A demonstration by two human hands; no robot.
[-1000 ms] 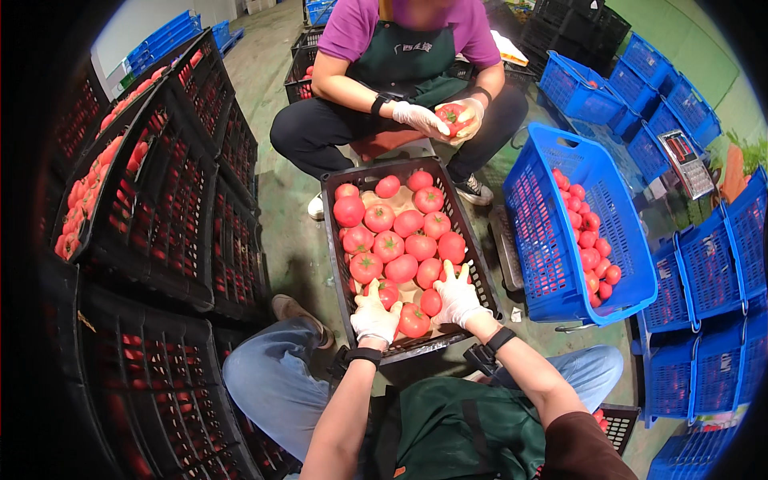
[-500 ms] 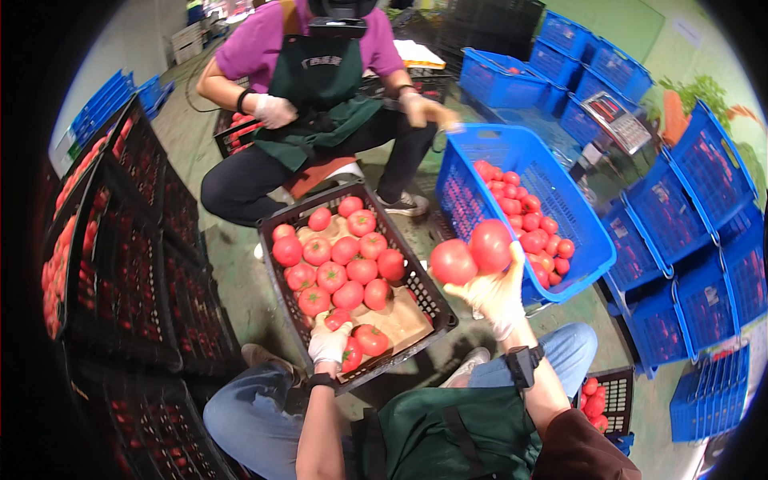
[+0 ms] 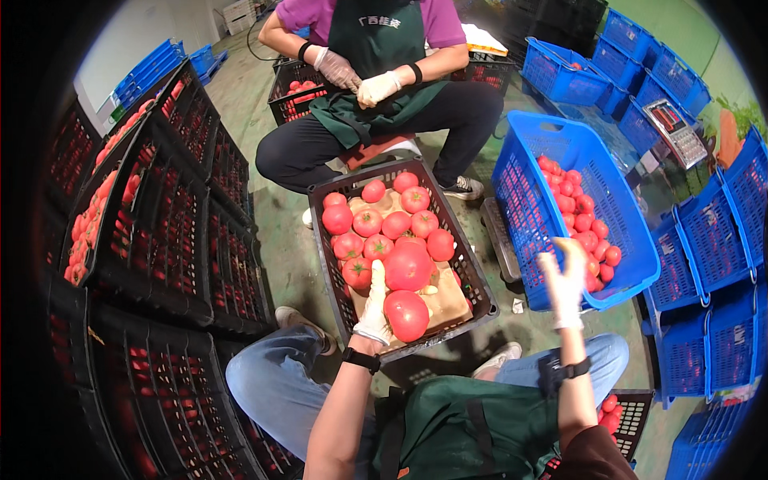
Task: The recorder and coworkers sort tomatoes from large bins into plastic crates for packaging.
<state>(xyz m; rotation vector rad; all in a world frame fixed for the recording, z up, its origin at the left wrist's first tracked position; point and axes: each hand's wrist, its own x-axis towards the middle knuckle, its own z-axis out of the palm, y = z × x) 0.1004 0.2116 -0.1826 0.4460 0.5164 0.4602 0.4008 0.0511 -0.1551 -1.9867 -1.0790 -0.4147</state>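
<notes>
My left hand, gloved, is closed on two big red tomatoes, raised above the near part of the black crate. Below and beyond them, several red tomatoes sit in that crate on brown cardboard. My right hand, also gloved and slightly blurred, has its fingers apart with nothing in them. It is at the near left side of the blue basket, which contains a heap of smaller-looking red tomatoes.
Opposite me sits a person in a dark green apron, gloved hands together. Stacked black crates with tomatoes line the left. Blue baskets are stacked on the right, near a scale. Another tomato crate stands by my right leg.
My left hand has lifted two tomatoes from the crate. My right hand, which held two tomatoes, is now empty and farther right. The person opposite has brought both hands together. The view has shifted.
</notes>
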